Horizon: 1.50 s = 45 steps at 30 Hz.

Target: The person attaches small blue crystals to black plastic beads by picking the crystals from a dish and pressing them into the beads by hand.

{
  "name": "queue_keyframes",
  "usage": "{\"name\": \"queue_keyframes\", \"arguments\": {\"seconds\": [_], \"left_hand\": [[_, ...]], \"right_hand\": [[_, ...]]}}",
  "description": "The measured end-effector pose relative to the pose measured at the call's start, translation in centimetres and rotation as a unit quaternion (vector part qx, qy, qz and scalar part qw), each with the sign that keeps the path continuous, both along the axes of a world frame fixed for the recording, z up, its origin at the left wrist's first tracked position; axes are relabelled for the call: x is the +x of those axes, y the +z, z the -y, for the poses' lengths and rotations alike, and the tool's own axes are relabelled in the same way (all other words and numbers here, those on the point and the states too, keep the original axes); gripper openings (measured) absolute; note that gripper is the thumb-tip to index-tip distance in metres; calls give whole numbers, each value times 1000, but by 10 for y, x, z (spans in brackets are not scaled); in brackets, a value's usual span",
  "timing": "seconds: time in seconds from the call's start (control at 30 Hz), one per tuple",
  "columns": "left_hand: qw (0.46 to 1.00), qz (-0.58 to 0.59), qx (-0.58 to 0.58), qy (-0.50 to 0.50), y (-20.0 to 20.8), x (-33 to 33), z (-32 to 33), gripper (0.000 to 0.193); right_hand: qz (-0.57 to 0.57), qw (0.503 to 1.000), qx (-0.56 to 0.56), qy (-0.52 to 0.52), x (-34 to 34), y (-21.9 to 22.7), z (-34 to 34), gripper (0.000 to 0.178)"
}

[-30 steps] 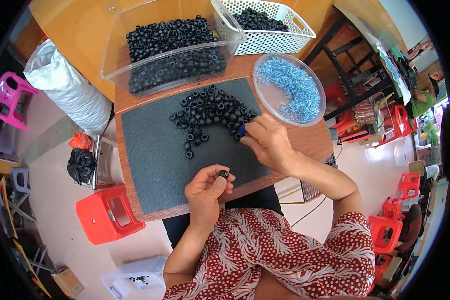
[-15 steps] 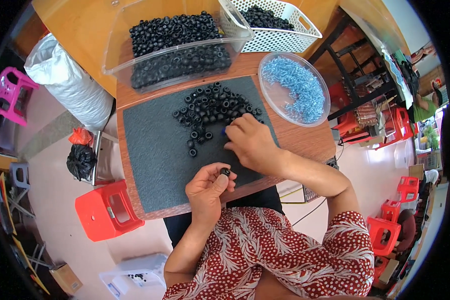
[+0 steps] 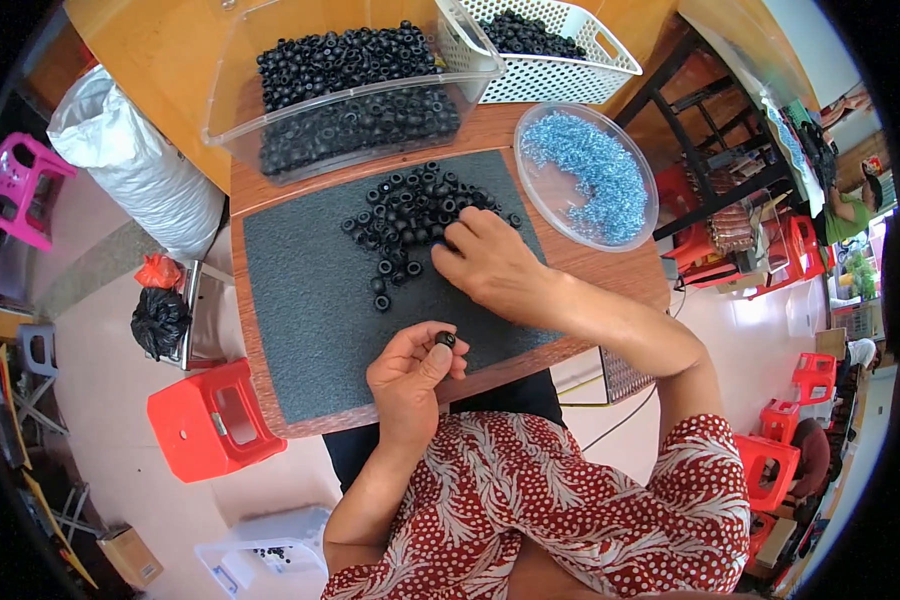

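head view: the left hand pinches a small black piece; the black pile lies at its twelve o'clock; the right hand curls at the pile's four o'clock edge, its hold hidden.

The right hand has moved left — along the heap of black pieces.

Pinched between thumb and fingers of the left hand as a small, rounded black piece. On the dark grey mat, forms a loose heap of similar pieces, variously tilted, several with hollow ends showing, partly covered by the right hand.
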<state>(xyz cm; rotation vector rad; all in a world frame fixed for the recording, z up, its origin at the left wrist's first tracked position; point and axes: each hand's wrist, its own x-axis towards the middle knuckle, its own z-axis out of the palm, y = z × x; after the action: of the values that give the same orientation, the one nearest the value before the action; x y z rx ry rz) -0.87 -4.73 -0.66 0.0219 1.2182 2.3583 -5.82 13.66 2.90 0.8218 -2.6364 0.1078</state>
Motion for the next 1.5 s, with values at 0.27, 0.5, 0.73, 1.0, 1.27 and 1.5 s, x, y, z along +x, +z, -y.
{"name": "queue_keyframes", "arguments": {"seconds": [0.27,0.5,0.73,1.0,1.27,1.5], "left_hand": [[1000,7,16,0,-2,0,0,20],[1000,1,11,8,-1,0,0,21],[998,34,50,-10,3,-4,0,19],[990,90,104,-19,15,2,-11,22],[993,74,91,-2,23,8,-18,22],[992,71,100,-20,26,12,-25,23]], "right_hand": [[24,982,164,88,-16,4,8,12],[94,990,-90,51,-13,9,-1,16],[180,900,-394,38,35,12,3,16],[205,787,-580,-38,72,0,22,13],[44,885,-463,-15,77,4,15,16],[103,811,-575,-29,90,-5,14,15]]}}
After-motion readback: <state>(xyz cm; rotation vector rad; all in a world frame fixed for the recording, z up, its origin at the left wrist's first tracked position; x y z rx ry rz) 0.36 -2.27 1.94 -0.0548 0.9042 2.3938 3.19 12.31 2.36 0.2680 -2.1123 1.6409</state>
